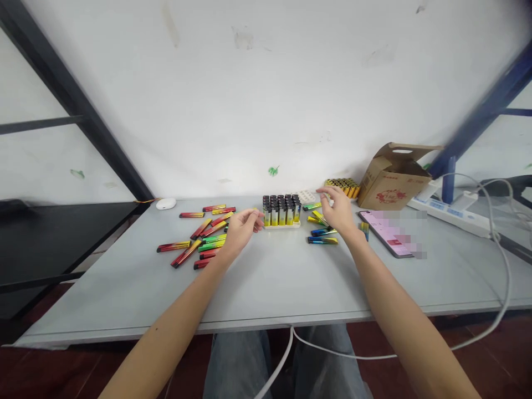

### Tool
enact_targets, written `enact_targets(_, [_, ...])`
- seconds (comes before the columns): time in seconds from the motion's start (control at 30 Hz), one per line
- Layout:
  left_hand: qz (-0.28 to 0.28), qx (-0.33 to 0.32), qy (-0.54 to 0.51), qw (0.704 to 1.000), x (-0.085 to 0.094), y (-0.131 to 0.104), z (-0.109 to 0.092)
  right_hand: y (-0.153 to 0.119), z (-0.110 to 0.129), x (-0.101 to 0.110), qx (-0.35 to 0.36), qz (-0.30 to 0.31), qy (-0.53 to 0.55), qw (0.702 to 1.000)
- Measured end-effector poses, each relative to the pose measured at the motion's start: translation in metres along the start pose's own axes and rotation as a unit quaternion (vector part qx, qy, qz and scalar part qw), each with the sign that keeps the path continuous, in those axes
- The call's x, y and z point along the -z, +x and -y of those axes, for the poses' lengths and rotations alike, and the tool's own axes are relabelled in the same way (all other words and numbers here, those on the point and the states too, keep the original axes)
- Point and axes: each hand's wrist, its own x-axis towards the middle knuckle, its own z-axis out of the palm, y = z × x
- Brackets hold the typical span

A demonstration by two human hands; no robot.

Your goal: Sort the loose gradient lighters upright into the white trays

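Yellow and silver lighters with black tops (pixel 281 215) stand in rows in a white tray (pixel 286 226) at the middle of the table. My left hand (pixel 244 226) is just left of that tray, its thumb and fingers close together; whether something small is between them is hidden. To the right of the tray my right hand (pixel 336 209) hovers with thumb and fingers apart, holding nothing. Loose blue and yellow lighters (pixel 323 240) lie below it. Red and yellow lighters (pixel 185 254) and green ones (pixel 211 245) are scattered left of my left hand.
At the back right, orange lighters (pixel 353 189) stand packed beside an open cardboard box (pixel 384 185). A phone (pixel 388 233) and a power strip (pixel 453 215) lie on the right. A white case (pixel 166 203) sits back left. White cables hang over the table's front edge.
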Motion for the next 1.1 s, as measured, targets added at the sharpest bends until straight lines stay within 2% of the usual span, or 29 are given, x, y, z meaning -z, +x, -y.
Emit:
enact_targets(0.07, [0.002,0.001,0.008,1.000,-0.001,0.000,0.000,0.001,-0.009,0.002,-0.064,0.045,-0.062,0.995])
enact_targets(0.17, [0.005,-0.001,0.015,1.000,-0.001,0.000,0.001,0.001,-0.017,0.004,-0.135,0.148,-0.143,0.969])
enact_targets(0.27, [0.006,-0.002,0.019,1.000,-0.001,0.000,0.001,-0.001,-0.019,0.003,-0.158,0.220,-0.174,0.947])
enact_targets(0.37, [0.006,-0.002,0.020,1.000,0.000,0.001,0.001,-0.003,-0.019,0.001,-0.148,0.243,-0.180,0.942])
enact_targets(0.47, [0.004,0.000,0.016,1.000,0.000,0.001,0.000,-0.002,-0.017,0.001,-0.156,0.229,-0.170,0.946])
enact_targets(0.53, [0.001,0.002,0.013,1.000,-0.001,0.000,-0.001,-0.001,-0.017,0.002,-0.181,0.199,-0.123,0.955])
enact_targets(0.6, [-0.001,0.002,0.012,1.000,0.000,0.000,-0.002,0.001,-0.018,0.002,-0.206,0.135,-0.032,0.969])
enact_targets(0.67, [-0.003,0.001,0.012,1.000,0.000,0.000,-0.003,0.004,-0.019,0.002,-0.240,0.043,0.083,0.966])
enact_targets(0.73, [-0.002,0.000,0.011,1.000,0.000,-0.001,-0.003,0.008,-0.020,0.002,-0.287,-0.031,0.201,0.936])
enact_targets(0.8, [-0.002,0.001,0.010,1.000,0.000,-0.001,-0.003,0.012,-0.020,0.001,-0.332,-0.063,0.312,0.888])
enact_targets(0.93, [-0.002,-0.001,0.013,1.000,-0.001,-0.002,-0.004,0.016,-0.018,0.002,-0.400,-0.088,0.435,0.802])
enact_targets(1.1, [0.001,0.000,0.015,1.000,-0.001,-0.002,-0.004,0.014,-0.011,0.003,-0.442,-0.086,0.528,0.720])
